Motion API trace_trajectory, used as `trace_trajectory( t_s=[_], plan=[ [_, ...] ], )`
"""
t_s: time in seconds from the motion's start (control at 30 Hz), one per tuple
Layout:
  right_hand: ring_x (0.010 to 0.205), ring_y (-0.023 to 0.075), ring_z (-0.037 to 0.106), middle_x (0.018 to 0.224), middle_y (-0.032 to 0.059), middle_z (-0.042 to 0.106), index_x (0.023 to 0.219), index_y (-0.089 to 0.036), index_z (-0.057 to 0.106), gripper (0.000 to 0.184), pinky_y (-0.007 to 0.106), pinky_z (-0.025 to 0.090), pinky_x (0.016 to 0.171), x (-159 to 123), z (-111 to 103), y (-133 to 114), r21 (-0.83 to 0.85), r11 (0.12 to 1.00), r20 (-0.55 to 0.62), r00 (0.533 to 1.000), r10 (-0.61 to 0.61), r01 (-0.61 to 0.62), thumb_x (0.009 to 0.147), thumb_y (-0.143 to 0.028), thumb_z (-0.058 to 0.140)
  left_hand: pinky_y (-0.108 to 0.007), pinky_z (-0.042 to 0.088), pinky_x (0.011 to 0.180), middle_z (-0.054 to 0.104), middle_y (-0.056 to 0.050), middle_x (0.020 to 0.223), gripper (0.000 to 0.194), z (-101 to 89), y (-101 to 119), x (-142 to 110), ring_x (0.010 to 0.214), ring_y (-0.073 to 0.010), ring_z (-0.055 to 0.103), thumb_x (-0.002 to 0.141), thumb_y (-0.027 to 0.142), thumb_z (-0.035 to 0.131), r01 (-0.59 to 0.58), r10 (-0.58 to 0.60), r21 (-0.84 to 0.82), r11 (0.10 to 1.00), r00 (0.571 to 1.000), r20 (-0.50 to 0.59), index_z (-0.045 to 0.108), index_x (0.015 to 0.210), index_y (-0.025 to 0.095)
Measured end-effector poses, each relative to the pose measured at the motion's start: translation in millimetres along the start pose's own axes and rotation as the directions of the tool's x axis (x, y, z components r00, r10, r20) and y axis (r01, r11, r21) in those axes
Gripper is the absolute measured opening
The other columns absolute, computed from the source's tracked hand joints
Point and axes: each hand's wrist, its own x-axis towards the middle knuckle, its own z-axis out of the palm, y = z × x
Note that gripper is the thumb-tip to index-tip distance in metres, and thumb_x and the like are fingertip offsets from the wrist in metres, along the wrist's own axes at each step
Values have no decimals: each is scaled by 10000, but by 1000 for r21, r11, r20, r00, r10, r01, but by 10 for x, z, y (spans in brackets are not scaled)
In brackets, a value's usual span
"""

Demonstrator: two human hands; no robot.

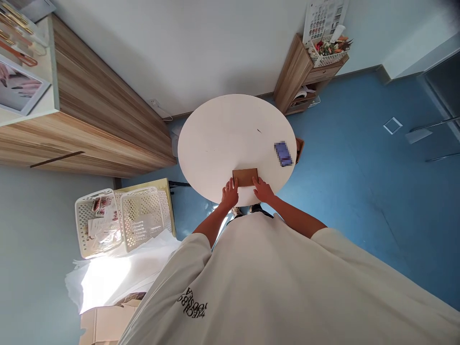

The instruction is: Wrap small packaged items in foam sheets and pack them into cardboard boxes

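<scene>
A small brown cardboard box (pixel 245 177) lies flat on the round white table (pixel 223 129), near the edge closest to me. It appears closed, with its lid side up. My left hand (pixel 230 193) grips the box at its left end, fingers along the side and corner. At the right end, my right hand (pixel 263 189) holds the opposite corner, with a fingertip on the top edge. A blurred-out blue-purple item (pixel 283 153) rests on the table to the right of the box. Farther back on the tabletop is a small dark mark or thin object (pixel 259 130).
White perforated baskets (pixel 143 215) with plastic packets stand at the lower left. A wooden cabinet (pixel 108 96) fills the left side. Against the back wall, a small wooden shelf unit (pixel 293 76) carries a white basket (pixel 325 59) of colourful items. Cardboard (pixel 108 323) leans at the bottom left.
</scene>
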Motion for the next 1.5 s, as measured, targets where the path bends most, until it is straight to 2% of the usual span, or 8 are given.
trace_trajectory(
  t_s=[0.1,0.23,0.33,0.57,0.77,0.97,1.2,1.5],
  plan=[
    [1414,360,522,1717,247,325,1738,-187,182,725,459,440,1110,14,12,-21,-44,999,22,1000,3,-2,1065,-283,432,-555,362,1224,270,-215,1766,920,-4,-20,52,1619,-376,296,910,175,567,-24,23,29,999,999,28,178,1743,218],
    [1391,365,531,1659,243,409,1740,-204,187,738,468,439,1107,78,-30,-52,-40,999,49,998,24,-23,1054,-277,450,-598,330,1242,313,-264,1735,883,-88,-21,210,1607,-398,317,910,154,527,-42,39,38,998,997,72,200,1731,152],
    [1412,373,504,1677,229,381,1746,-217,167,752,473,436,1111,117,-81,-85,-6,998,80,995,66,-65,1055,-285,455,-603,319,1247,275,-288,1739,876,-157,7,288,1601,-417,313,919,167,532,-15,13,24,1000,995,104,187,1723,120],
    [1454,378,468,1655,208,409,1722,-212,281,728,440,429,1144,24,-73,-171,212,963,53,986,159,-167,1043,-329,516,-532,368,1224,302,-251,1712,883,-134,87,101,1547,-400,380,920,198,558,43,-25,-125,991,989,145,175,1714,144],
    [1477,347,459,1619,178,448,1698,-207,321,766,422,422,1177,-93,31,-222,394,898,-13,975,221,-198,1005,-385,591,-554,362,1230,273,-231,1718,893,-194,185,16,1551,-419,369,914,275,602,29,-17,-229,973,998,52,198,1705,185],
    [1503,371,413,1640,190,410,1674,-164,375,805,442,399,1218,-50,-177,-149,462,867,-102,959,264,-190,974,-468,631,-573,366,1225,303,-240,1697,878,-319,294,159,1538,-432,384,900,316,638,-27,24,-243,970,1000,-13,259,1681,182],
    [1545,381,343,1689,164,351,1683,-223,363,784,511,378,1239,-52,-506,225,527,839,-187,945,270,-135,976,-469,598,-560,397,1202,352,-227,1654,813,-507,613,471,1485,-409,443,930,293,609,-132,108,-237,962,988,-108,293,1671,181],
    [1529,401,354,1677,167,368,1669,-200,396,764,542,373,1242,-78,-848,1147,606,783,-301,871,388,-139,968,-454,560,-590,427,1171,359,-224,1650,767,-724,1575,1052,1479,-425,440,929,257,606,-267,239,-207,941,959,-152,348,1648,199]
  ],
)
